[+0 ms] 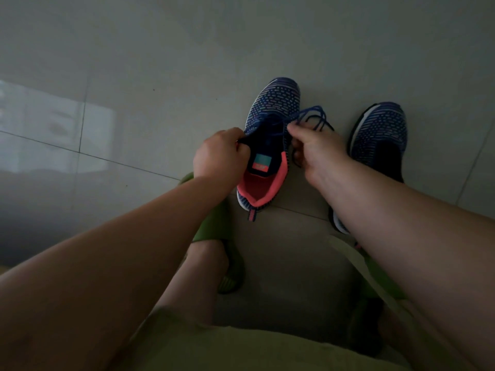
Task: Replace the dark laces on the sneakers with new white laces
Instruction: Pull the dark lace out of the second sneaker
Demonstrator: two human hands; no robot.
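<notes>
A blue knit sneaker with a coral lining stands on the floor in the middle of the head view. My left hand grips the left side of its dark tongue. My right hand pinches the dark blue lace, which loops loosely off the shoe's right side. A second blue sneaker stands to the right, partly hidden behind my right forearm. No white laces are in view.
The grey tiled floor spreads out ahead and to the left. My feet wear green slippers below the sneakers. A pale strip lies under my right forearm.
</notes>
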